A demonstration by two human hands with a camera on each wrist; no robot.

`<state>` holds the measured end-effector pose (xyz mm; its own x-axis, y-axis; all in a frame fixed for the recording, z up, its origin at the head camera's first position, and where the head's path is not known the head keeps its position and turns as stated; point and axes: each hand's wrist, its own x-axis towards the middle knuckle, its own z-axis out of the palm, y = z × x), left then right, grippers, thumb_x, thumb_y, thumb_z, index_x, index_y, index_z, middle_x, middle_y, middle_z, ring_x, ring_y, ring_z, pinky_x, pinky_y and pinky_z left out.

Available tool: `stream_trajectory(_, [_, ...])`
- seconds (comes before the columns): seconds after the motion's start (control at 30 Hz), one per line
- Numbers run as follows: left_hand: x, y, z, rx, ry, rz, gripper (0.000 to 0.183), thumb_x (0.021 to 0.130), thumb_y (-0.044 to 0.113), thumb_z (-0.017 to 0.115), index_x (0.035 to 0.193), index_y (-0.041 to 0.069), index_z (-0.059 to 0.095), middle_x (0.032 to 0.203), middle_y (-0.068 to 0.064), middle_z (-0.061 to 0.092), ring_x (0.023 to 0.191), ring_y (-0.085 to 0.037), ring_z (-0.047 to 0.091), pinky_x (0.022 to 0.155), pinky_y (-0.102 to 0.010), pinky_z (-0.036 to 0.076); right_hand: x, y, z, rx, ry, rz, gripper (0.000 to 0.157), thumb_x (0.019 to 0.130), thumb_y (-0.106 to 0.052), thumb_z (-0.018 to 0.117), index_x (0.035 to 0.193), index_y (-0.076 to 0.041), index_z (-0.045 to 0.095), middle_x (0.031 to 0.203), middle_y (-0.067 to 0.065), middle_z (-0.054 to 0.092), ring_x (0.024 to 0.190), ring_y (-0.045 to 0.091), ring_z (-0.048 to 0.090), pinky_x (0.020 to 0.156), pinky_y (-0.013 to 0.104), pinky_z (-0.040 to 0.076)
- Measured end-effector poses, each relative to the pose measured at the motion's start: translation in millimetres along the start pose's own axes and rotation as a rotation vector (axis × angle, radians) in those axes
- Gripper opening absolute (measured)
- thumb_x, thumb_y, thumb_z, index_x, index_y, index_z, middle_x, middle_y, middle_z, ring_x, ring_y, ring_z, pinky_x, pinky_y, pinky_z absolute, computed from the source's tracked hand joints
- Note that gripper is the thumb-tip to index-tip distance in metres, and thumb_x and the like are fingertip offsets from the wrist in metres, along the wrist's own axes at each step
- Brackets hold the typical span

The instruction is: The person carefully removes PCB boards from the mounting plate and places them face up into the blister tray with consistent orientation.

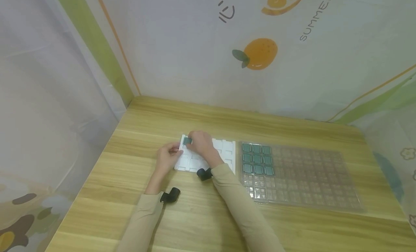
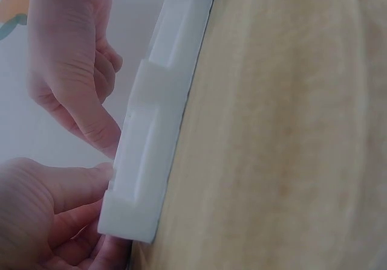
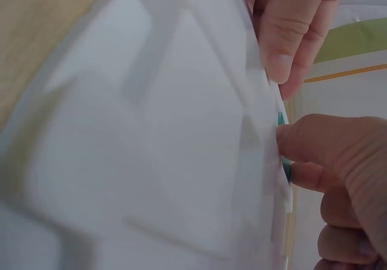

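Observation:
A white compartment tray [image 1: 185, 161] lies on the table in front of the person. The left hand [image 1: 166, 158] grips its left edge; in the left wrist view, the thumb [image 2: 81, 184] lies against the tray's corner with the fingers curled below. A small green square chip [image 1: 187, 140] sits at the tray's far-left compartment. Over the tray, the right hand [image 1: 203, 145] has its fingertips at this chip. The right wrist view shows slivers of green [image 3: 286, 168] between the thumb and index finger, which pinch it; most of the chip is hidden there.
To the right of the white tray lies a long clear plastic tray [image 1: 308, 179], with several green chips [image 1: 257, 159] in its left part. The wooden table [image 1: 107, 194] meets printed curtains [image 1: 195, 64] at its back and sides. Black wrist cameras [image 1: 171, 195] sit at both sleeves.

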<state>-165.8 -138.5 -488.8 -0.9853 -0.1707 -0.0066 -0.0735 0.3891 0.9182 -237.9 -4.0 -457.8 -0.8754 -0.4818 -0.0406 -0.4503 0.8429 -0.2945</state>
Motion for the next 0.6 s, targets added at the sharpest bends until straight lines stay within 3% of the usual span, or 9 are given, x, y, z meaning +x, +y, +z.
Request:
stream_trajectory(0.2, [-0.3, 0.6, 0.6, -0.006, -0.002, 0.003, 0.029, 0.083, -0.003, 0.065, 0.111, -0.011, 0.061, 0.102, -0.026, 0.063, 0.093, -0.033, 0.062, 0.082, -0.035, 0.055, 0.3, 1.5, 1.2, 0.01, 0.006, -0.008, 0.018, 0.082, -0.026, 0.071, 0.091, -0.01, 0.069, 0.075, -0.002, 0.063, 0.062, 0.012, 0.049, 0.053, 0.021, 0.039])
stream_trajectory(0.6, [-1.2, 0.2, -0.5, -0.005, -0.011, 0.034, 0.029, 0.083, -0.003, 0.064, 0.111, -0.011, 0.061, 0.102, -0.026, 0.063, 0.093, -0.034, 0.062, 0.082, -0.035, 0.055, -1.8, 1.4, -5.6, 0.014, 0.002, 0.002, 0.031, 0.083, -0.027, 0.07, 0.109, -0.009, 0.068, 0.1, 0.002, 0.07, 0.082, 0.016, 0.063, 0.068, 0.026, 0.052])
